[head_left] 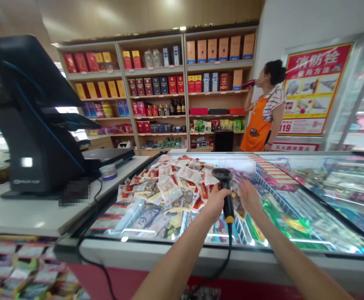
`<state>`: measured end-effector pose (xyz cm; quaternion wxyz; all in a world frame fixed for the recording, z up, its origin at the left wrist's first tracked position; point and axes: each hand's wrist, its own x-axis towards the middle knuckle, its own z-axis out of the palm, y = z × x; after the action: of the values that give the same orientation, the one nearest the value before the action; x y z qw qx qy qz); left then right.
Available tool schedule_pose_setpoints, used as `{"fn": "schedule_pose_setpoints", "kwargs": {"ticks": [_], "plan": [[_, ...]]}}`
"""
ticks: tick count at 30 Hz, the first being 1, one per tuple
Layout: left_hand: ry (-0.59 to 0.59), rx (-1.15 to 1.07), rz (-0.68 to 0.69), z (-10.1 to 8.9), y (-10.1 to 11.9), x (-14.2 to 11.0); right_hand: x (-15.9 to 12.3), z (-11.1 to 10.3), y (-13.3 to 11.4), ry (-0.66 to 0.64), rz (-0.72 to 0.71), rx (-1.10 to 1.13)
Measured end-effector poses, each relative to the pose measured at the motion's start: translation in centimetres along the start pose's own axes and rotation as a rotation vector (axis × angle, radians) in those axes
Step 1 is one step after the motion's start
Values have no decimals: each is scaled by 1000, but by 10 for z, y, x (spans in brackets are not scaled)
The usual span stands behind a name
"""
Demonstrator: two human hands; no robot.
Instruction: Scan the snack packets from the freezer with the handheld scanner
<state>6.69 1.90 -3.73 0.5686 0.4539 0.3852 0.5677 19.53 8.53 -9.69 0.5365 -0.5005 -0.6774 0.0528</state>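
My left hand (217, 203) is closed around the handle of a black handheld barcode scanner (228, 204). The scanner stands nearly upright, its head up and away from me, with a cable running down from its yellow-tipped base. Close to its right is my right hand (249, 199), fingers stretched forward at the right edge of a heap of small snack packets (169, 189). Its fingertips are slightly blurred, and whether they touch a packet I cannot tell. The packets are clear and white, many with reddish-brown food inside, piled on the glass top of a chest freezer (131, 208).
Left of the freezer, a black checkout terminal (41, 125) stands on a white counter (38, 221). A black cable (96, 266) hangs over the freezer's front edge. Shelves of boxed goods (156, 85) line the back wall. A person in an orange apron (257, 125) stands beyond the freezer, holding a red object.
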Motion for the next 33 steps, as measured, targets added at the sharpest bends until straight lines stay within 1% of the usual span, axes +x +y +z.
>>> {"fn": "schedule_pose_setpoints", "kwargs": {"ticks": [1, 2, 4, 5, 7, 8, 9, 10, 11, 12, 14, 15, 17, 21, 25, 27, 28, 29, 30, 31, 32, 33], "plan": [[-5, 49, 41, 7, -6, 3, -4, -10, -6, -16, 44, 162], [-17, 122, 94, 15, -12, 5, -9, -20, -13, -79, 113, 344], [-81, 323, 221, 27, -23, 7, -18, -35, -24, -208, 283, 682], [-127, 441, 279, 31, -26, 6, -22, -40, -29, -238, 375, 814], [-179, 671, 377, 30, -30, 4, -25, -45, -33, -209, 563, 994], [-160, 788, 425, 25, -30, 3, -26, -47, -33, -183, 652, 1055], [-103, 902, 463, 16, -29, 2, -25, -47, -33, -160, 728, 1106], [-8, 1005, 496, 6, -28, 2, -24, -48, -32, -151, 786, 1151], [103, 1108, 479, -6, -28, 2, -22, -50, -30, -157, 824, 1192], [175, 1195, 421, -17, -28, 3, -21, -51, -29, -175, 843, 1222], [188, 1279, 307, -37, -31, 6, -20, -55, -29, -223, 844, 1232], [182, 1284, 274, -44, -32, 9, -21, -57, -29, -241, 835, 1212], [174, 1260, 252, -51, -35, 16, -26, -64, -30, -265, 807, 1133], [198, 1194, 242, -53, -33, 32, -41, -81, -30, -236, 738, 1016], [226, 1131, 231, -55, -22, 43, -48, -100, -24, -202, 776, 986], [272, 1120, 203, -56, -16, 43, -46, -107, -19, -175, 797, 964], [316, 1121, 197, -56, -14, 42, -44, -110, -15, -152, 801, 958], [376, 1128, 221, -54, -13, 39, -42, -112, -12, -131, 799, 954], [433, 1140, 280, -51, -12, 36, -41, -114, -8, -123, 799, 951], [470, 1151, 371, -45, -14, 32, -40, -116, -4, -124, 800, 948], [468, 1156, 484, -37, -17, 27, -39, -116, 0, -120, 800, 947], [400, 1144, 582, -27, -21, 23, -38, -116, 3, -111, 799, 947]]}}
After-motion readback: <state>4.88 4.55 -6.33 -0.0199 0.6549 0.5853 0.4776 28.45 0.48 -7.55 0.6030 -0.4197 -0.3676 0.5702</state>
